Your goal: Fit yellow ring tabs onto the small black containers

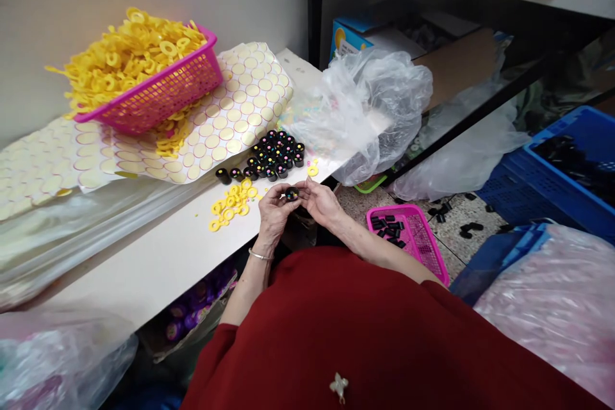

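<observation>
Between my hands, just off the table's front edge, is a small black round piece point(291, 193) with coloured specks on its face. My left hand point(273, 216), with a bangle at the wrist, pinches it between thumb and fingers. My right hand point(323, 204) meets it from the other side, its closed fingertips at the piece's right edge and partly hidden. Beyond them stands a cluster of black cylinders point(273, 155), each with a coloured dot on top. Loose yellow rings point(229, 206) lie on the white table left of my hands, and one yellow ring point(312, 170) lies to the right.
A pink basket point(158, 93) heaped with yellow rings point(137, 45) rests on sticker sheets point(240, 99). Clear plastic bags point(379, 96) lie at the table's far end. On the floor are a pink tray point(418, 230) of black parts and a blue crate point(509, 173).
</observation>
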Tool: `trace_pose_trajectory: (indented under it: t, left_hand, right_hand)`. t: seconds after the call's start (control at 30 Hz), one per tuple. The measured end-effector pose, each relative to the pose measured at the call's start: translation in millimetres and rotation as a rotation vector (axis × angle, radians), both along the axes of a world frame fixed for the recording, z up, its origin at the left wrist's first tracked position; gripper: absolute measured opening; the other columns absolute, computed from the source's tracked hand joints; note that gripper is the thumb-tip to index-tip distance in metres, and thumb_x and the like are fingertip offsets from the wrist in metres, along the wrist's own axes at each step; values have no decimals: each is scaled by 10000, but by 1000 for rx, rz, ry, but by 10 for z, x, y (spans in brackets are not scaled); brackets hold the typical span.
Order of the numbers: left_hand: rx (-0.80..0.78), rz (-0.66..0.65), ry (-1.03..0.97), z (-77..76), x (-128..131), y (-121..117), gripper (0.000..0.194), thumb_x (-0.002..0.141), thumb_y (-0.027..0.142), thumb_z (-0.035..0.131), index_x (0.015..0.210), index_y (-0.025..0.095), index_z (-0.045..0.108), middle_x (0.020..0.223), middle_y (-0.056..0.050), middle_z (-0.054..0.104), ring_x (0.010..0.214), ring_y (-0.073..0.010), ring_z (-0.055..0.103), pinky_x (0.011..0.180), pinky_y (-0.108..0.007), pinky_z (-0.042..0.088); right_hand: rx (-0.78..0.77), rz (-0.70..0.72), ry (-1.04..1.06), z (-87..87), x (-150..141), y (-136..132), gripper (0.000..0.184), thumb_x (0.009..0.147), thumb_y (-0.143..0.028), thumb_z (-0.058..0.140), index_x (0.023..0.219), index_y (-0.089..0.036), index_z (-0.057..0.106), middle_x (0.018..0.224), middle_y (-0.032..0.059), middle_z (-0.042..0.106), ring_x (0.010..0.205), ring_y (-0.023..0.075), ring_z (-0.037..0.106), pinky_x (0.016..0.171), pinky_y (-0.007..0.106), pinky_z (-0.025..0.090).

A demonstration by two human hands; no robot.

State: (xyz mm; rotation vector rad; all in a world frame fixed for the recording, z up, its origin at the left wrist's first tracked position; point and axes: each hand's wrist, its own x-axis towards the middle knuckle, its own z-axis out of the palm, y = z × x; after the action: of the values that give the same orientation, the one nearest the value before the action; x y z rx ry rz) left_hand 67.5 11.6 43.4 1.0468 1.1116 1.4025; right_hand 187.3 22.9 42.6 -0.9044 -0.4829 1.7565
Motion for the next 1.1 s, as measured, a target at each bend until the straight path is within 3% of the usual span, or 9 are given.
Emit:
trace_pose_trajectory:
  t: [0.13,0.23,0.37,0.5,0.67,0.77,0.9,1.0,1.1]
  left_hand:
    - [18,-9,37,-46,-27,-1,362,539,209,804,860,177,640,882,-11,635,820,-127,606,767,-265,510]
    - [56,49,143,-151,-81,61,331,555,194,766,859,181,635,933,-19,626,887,-144,596,828,-284,487]
    - [66,90,241,-309,-141,178,306,561,173,708,855,181,627,927,-11,614,906,-148,584,871,-294,458]
    - [35,68,250,-373,-137,227,320,559,193,695,870,180,623,914,-14,618,869,-149,578,857,-300,450]
    - [51,59,252,-357,-136,213,312,569,193,697,874,184,633,922,-24,620,892,-161,572,849,-301,443]
    - [149,57,354,-278,-162,210,267,596,181,674,862,196,648,891,-24,625,870,-172,572,828,-318,447]
    - [421,75,635,-62,-154,203,247,650,166,624,885,224,671,944,-43,640,911,-210,551,849,-368,431]
    - [551,-48,899,93,-75,181,272,700,146,581,944,218,680,964,-75,644,911,-230,532,840,-391,405]
    - [571,-149,1084,155,11,161,315,715,114,541,985,203,677,954,-94,647,888,-234,525,805,-388,398]
  right_hand:
    - [113,-33,-216,-109,45,-19,217,717,-384,647,779,-184,592,773,3,608,692,118,583,694,277,494]
    - [339,-129,-677,-217,135,52,122,732,-276,581,816,-188,579,824,23,578,695,137,546,717,312,480]
    - [597,-230,-1262,-300,297,255,104,755,-166,476,805,-185,566,947,90,569,896,208,528,847,359,436]
    - [635,-196,-1418,-270,370,403,88,795,-190,464,761,-204,544,909,86,555,907,214,507,820,339,431]
    - [641,-121,-1116,-214,235,363,96,783,-245,506,706,-198,539,862,56,543,857,181,527,814,324,434]
    - [403,-77,-670,-208,91,274,221,767,-412,570,736,-193,565,797,30,558,802,161,551,777,310,459]
    - [65,23,-130,-172,-55,198,448,759,-632,549,801,-189,592,779,38,623,776,159,598,728,303,498]
    - [-7,56,-14,-111,-114,198,516,784,-700,480,775,-196,590,727,47,644,761,180,615,675,308,516]
    - [-13,32,3,-53,-147,215,534,808,-712,435,792,-201,589,716,38,658,753,180,621,637,294,524]
